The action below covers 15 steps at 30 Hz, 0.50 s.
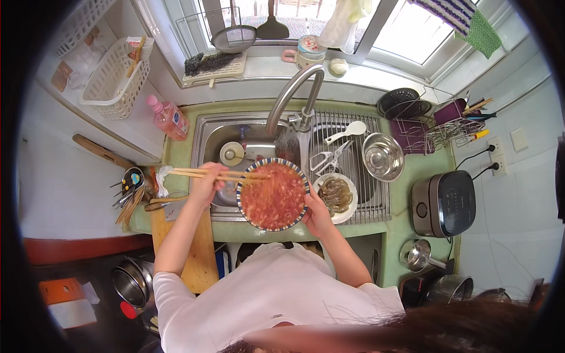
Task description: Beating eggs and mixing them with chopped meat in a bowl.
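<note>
My left hand [206,183] is closed around a pair of wooden chopsticks [194,173], whose tips reach into a striped-rim bowl [240,207]. Wet red minced meat [273,198] fills the bowl. At its right side, my right hand [317,211] grips the rim and wall. The bowl is over the front edge of the steel sink [201,132]. Just right of the right hand, a white plate of raw shrimp [337,196] rests on the drying rack. Behind the bowl stands the curved faucet [287,95], partly in front of the sink basin.
Kitchen scissors [332,158], a white rice paddle [351,131] and a steel bowl [383,157] lie on the roll-up rack [371,212]. A rice cooker [443,203] stands at right. A wooden cutting board [201,260] and a utensil holder [133,178] are at left; a pink soap bottle [170,119] is behind.
</note>
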{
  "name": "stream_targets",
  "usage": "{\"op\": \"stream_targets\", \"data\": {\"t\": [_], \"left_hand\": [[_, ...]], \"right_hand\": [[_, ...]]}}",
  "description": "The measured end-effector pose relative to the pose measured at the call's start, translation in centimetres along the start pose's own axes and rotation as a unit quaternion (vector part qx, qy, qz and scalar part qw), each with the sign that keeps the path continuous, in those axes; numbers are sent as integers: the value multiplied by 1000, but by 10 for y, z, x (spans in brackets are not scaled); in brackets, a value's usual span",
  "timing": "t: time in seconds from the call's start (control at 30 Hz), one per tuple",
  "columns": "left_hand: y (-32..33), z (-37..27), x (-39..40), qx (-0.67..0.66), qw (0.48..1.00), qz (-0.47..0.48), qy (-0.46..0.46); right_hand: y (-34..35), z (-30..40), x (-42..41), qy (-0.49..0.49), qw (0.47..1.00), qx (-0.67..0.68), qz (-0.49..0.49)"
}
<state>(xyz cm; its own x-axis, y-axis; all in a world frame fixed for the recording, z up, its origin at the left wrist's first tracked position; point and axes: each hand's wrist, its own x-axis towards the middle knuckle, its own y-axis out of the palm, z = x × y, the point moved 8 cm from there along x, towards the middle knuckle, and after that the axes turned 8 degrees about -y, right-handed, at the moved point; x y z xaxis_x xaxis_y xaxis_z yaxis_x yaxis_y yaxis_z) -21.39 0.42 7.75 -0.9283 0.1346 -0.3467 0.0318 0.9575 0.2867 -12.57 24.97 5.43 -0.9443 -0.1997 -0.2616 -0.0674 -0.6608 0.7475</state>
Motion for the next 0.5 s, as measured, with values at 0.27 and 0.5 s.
{"op": "stream_targets", "data": {"t": [0.27, 0.5], "left_hand": [[23, 19, -7, 129, 987, 66, -69], [22, 17, -14, 63, 996, 27, -53]], "right_hand": [[-7, -3, 2, -10, 1000, 0, 2], [-4, -4, 3, -5, 1000, 14, 2]]}}
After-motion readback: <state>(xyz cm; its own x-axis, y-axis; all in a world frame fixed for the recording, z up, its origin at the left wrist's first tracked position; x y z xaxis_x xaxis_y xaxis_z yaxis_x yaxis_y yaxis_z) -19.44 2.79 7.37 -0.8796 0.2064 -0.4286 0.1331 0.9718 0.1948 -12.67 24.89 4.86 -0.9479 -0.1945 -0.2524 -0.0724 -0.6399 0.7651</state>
